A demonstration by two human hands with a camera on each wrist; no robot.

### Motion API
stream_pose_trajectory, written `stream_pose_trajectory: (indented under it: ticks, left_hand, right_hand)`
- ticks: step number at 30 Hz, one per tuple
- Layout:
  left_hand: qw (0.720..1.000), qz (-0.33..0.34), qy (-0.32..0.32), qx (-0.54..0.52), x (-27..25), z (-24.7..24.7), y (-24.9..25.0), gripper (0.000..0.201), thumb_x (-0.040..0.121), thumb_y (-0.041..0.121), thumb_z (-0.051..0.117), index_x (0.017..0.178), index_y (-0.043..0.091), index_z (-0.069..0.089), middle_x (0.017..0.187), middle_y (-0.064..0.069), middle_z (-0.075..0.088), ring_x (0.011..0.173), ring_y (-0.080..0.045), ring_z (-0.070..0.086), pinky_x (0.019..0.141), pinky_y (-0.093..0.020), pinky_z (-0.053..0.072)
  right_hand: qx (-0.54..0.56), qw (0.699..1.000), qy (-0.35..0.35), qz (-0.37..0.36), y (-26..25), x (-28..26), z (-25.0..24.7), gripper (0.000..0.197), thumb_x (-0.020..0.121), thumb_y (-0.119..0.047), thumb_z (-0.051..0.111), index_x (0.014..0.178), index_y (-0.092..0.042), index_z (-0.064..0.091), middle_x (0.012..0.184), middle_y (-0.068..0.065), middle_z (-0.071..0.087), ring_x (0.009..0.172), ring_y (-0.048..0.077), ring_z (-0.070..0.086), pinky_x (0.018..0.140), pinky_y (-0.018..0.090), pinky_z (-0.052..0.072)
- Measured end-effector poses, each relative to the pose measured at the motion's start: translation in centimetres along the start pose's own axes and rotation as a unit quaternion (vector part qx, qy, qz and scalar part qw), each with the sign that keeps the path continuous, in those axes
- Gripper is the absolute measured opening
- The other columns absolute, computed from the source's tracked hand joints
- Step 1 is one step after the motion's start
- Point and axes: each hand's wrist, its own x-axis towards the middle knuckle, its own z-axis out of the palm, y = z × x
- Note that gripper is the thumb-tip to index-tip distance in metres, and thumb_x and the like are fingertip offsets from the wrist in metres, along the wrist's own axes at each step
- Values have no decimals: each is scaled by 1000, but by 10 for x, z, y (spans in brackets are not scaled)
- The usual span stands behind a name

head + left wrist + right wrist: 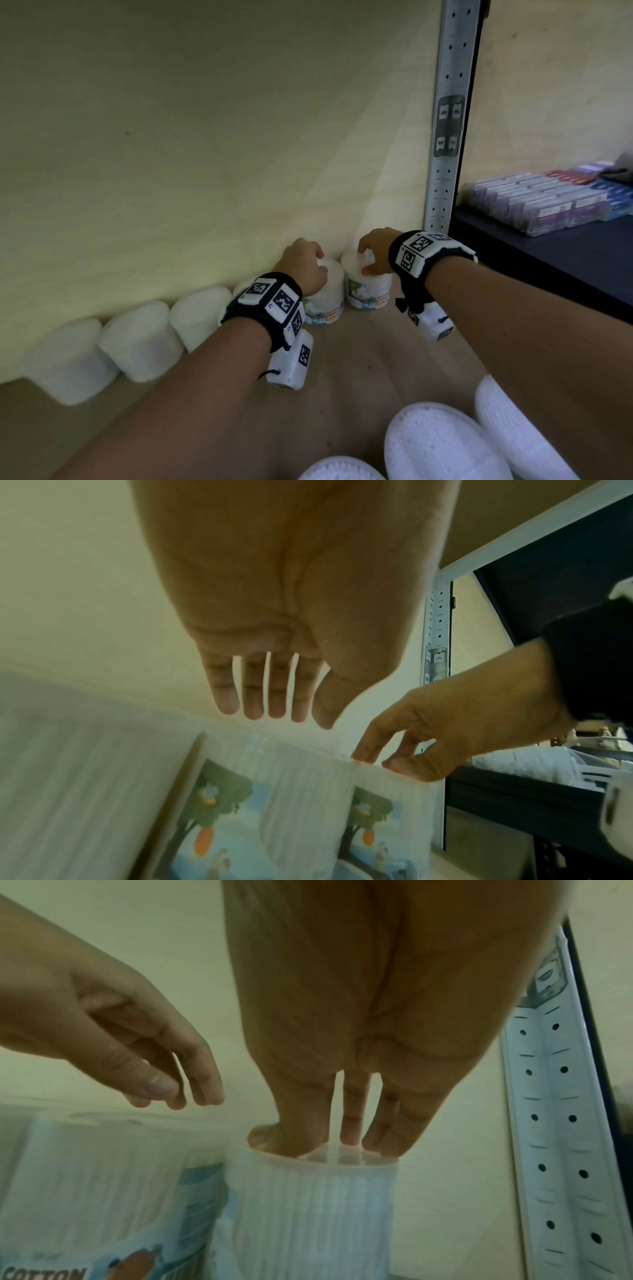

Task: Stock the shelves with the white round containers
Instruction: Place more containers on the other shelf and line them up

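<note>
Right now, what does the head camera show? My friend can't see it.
Two hands reach the shelf's back corner: the right hand touches one tub's lid, the left hand hovers over its neighbour.

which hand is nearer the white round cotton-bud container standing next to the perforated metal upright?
Right. The right hand rests its fingertips on the lid of that white round container. The left hand hovers open above the neighbouring container, not touching either.
</note>
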Motion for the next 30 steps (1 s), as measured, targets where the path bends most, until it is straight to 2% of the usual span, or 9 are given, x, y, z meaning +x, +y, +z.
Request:
stream_pose_trajectory:
  ticks: [3, 5, 9, 17, 20, 24, 27, 30]
  left_hand:
    - [999, -21, 6, 34, 0, 8, -1, 47, 89, 39, 59, 123, 7, 54, 130, -14, 45, 120, -31, 47, 102, -42, 42]
    - [998, -15, -6, 58, 0, 12, -2, 50, 88, 43, 59, 122, 7, 54, 129, -14, 46, 120, -31, 47, 102, -41, 42]
    - [998, -4, -7, 56, 1, 12, -3, 49, 88, 39, 61, 124, 7, 54, 131, -13, 48, 120, -29, 48, 99, -37, 42]
    - [999, -7, -7, 47, 0, 8, 3, 45, 85, 35, 66, 120, 8, 58, 126, -11, 53, 117, -28, 52, 96, -36, 46]
    - [998, 6, -25, 62, -3, 5, 8, 46, 84, 36, 68, 118, 7, 60, 124, -11, 56, 115, -28, 55, 93, -35, 47]
    - [992, 30, -71, 99, -14, -1, 21, 45, 84, 37, 67, 116, 6, 59, 122, -11, 57, 111, -29, 56, 88, -32, 46]
    - [985, 46, -112, 126, -28, -6, 35, 36, 86, 36, 65, 106, 7, 59, 108, -13, 57, 98, -27, 57, 79, -31, 44]
    - [976, 58, -146, 150, -47, -7, 51, 31, 86, 35, 65, 96, 7, 56, 95, -10, 50, 85, -21, 50, 72, -28, 40]
  right_hand:
    - [0, 1000, -1, -3, 1, 0, 0, 58, 91, -39, 59, 139, -11, 44, 142, 11, 45, 130, 28, 45, 104, 34, 37]
    - [0, 1000, 0, -3, 1, 0, 0, 58, 91, -39, 59, 140, -11, 44, 143, 11, 44, 130, 28, 45, 104, 34, 37]
    - [3, 1000, -1, -2, 2, 0, 0, 58, 91, -39, 59, 140, -11, 44, 142, 11, 44, 130, 28, 45, 105, 35, 37]
    - [8, 1000, -8, 9, -1, 1, -1, 59, 93, -39, 55, 142, -8, 42, 146, 10, 42, 132, 27, 44, 106, 32, 36]
    - [2, 1000, -20, 22, -2, -5, -3, 56, 92, -39, 58, 137, -7, 47, 141, 11, 47, 128, 28, 49, 104, 34, 39]
    - [-13, 998, -51, 22, -4, -23, -5, 55, 91, -39, 59, 135, -7, 50, 140, 10, 49, 127, 26, 49, 102, 31, 39]
    - [-22, 996, -77, 41, -4, -44, -9, 59, 84, -42, 68, 132, -12, 53, 136, 5, 53, 124, 24, 53, 102, 32, 44]
    - [-12, 997, -67, 44, -4, -72, -15, 58, 79, -33, 75, 130, -13, 56, 133, 7, 57, 123, 25, 56, 99, 31, 46]
